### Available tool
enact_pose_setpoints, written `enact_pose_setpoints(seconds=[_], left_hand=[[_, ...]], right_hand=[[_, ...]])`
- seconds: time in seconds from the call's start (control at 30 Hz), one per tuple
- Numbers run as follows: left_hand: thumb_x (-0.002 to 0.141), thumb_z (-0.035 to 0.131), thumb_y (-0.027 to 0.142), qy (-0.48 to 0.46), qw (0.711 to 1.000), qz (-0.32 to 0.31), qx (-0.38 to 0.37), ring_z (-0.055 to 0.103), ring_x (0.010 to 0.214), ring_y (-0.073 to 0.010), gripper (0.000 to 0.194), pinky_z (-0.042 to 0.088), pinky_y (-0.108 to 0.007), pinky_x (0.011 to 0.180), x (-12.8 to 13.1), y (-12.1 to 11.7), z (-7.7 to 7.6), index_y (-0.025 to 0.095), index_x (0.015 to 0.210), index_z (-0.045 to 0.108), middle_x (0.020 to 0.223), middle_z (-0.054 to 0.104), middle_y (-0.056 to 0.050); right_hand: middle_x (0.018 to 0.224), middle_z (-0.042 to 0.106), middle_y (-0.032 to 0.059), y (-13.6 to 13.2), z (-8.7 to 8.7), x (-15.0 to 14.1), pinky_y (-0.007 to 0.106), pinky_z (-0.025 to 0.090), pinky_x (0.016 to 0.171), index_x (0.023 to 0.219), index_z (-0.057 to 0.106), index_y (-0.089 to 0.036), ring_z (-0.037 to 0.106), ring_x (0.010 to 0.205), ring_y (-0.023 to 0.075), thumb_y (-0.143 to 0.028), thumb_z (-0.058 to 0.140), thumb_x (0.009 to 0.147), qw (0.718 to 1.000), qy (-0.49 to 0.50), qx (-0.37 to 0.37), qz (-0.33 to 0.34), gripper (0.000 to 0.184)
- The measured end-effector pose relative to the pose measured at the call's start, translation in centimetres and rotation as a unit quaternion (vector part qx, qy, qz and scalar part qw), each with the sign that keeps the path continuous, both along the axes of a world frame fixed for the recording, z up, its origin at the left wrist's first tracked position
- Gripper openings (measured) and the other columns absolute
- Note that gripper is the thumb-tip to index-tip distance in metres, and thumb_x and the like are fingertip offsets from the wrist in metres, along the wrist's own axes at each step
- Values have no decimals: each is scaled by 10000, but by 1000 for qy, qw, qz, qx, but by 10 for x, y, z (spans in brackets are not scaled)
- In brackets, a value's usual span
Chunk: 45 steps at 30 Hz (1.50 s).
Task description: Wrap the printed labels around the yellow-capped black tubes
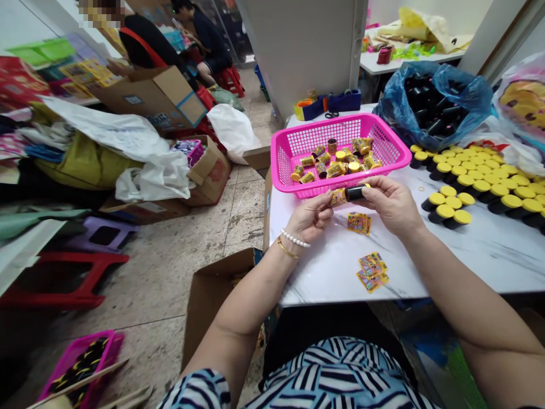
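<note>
L hand (307, 218) and R hand (389, 205) both closed on one small labelled tube (347, 195), held level betw. them, over white marble-look table (323, 278). L fingers pinch printed end; R fingers pinch black end, yellow cap just showing. Pearl bracelet (295, 238) + gold bangle (288, 248) on L wrist. Printed label sheets (358, 223) lie just below hands; 2nd pile (372, 272) nearer table edge. Cardboard box (217, 301) under L forearm, beside table. Pink plastic basket (340, 122) just past hands, w/ loose labelled tubes (336, 162). To R, rows of yellow-capped black tubes (468, 187) stand on table. Further: blue plastic bag (434, 102) of black tubes; blue tape dispensers (344, 101), scissors (332, 115). Lower L on floor: pink basket (80, 363); red stool (63, 278). Upper L: seated person (204, 42), far off.
</note>
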<state>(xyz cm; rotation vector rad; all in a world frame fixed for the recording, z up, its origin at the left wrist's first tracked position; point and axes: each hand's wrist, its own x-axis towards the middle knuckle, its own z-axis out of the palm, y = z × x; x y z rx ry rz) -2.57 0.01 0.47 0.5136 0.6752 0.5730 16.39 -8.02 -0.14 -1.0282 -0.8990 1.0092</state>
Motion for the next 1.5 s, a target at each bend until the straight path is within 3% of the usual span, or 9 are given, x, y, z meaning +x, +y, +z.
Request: enact_pose_setpoints(seconds=[0.3,0.5,0.67,0.9,1.03,1.13,1.2,1.33,1.5], left_hand=[[866,795,178,-7,999,3,37,360,383,24,157,163,-106,321,4,-4,-5,97,895,664,776,696,-24],[826,836,224,15,997,27,74,407,399,10,222,156,-113,328,5,-8,-2,91,839,660,688,657,4],[775,886,231,-11,995,35,89,405,402,5,272,161,-119,329,2,-7,-3,96,827,656,631,573,53],[785,843,133,-47,997,17,57,377,412,21,205,164,-109,337,-4,-1,0,105,892,671,706,609,43],[710,924,224,-11,993,32,114,410,413,-3,323,158,-139,346,-2,-6,-1,114,890,679,641,582,60],[696,952,311,17,982,75,172,436,443,-10,371,226,-142,379,-1,-8,-5,115,875,694,615,567,66],[702,954,356,27,974,78,212,519,520,-26,399,328,-143,439,-1,-8,-7,114,927,729,701,644,29],[716,945,403,2,962,-24,273,690,757,-125,501,514,-232,643,-2,-8,-8,149,1111,770,967,762,-62],[680,970,382,39,956,-25,289,621,627,-91,471,482,-242,641,-1,-6,-15,152,1042,777,775,723,-9]], right_hand=[[846,754,-10,-6,0,-13,308,657,787,989,652,-221,738,764,146,-427,878,801,997,-71,27,-17,359],[828,722,-25,-7,-3,-13,268,619,725,977,634,-244,709,757,138,-426,890,787,991,-116,56,-24,366],[900,733,-11,-5,0,-3,319,631,816,1027,695,-256,710,812,156,-405,903,776,984,-135,92,-68,358],[1052,772,40,-11,5,-1,386,645,934,1077,758,-236,749,954,200,-344,862,826,972,-209,107,-21,292],[1174,746,62,-11,2,0,407,642,981,1244,732,-257,742,1032,215,-342,894,803,970,-213,118,-5,477],[1168,705,64,-9,1,3,390,643,958,1266,751,-273,717,1039,212,-367,919,779,963,-242,120,3,524],[1164,686,65,-9,2,4,386,641,950,1236,772,-282,706,1058,220,-383,915,785,959,-254,128,10,483],[1157,709,56,-10,-1,3,392,644,918,1261,724,-280,719,1001,214,-372,922,776,956,-261,134,26,532],[1086,713,49,-9,-3,1,368,636,831,1162,710,-252,700,934,199,-337,889,805,923,-356,146,-22,408]])
